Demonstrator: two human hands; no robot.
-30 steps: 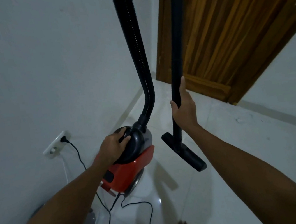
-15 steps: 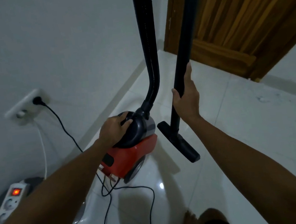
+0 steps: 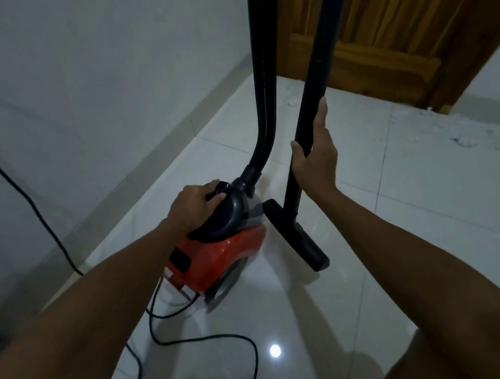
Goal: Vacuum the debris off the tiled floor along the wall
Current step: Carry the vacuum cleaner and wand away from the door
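A red and dark grey canister vacuum (image 3: 218,250) stands on the white tiled floor (image 3: 438,228) near the left wall. My left hand (image 3: 193,206) grips the dark handle on its top. A ribbed black hose (image 3: 264,76) rises from the canister's front out of view. My right hand (image 3: 314,155) holds the black wand (image 3: 315,69), thumb on its left side and fingers stretched up along it. The flat floor nozzle (image 3: 298,237) sits just right of the canister. White debris (image 3: 465,142) lies scattered on the tiles at the right, near the door frame.
A black power cord (image 3: 198,339) loops on the floor behind the vacuum and climbs the white wall (image 3: 67,70) at the left. A wooden door (image 3: 393,11) stands ahead on the right. A grey skirting strip (image 3: 149,161) runs along the wall's base.
The view has shifted right and forward; the wall socket and power strip have left the frame. The canister and nozzle sit closer to the door, with debris now showing at the right.
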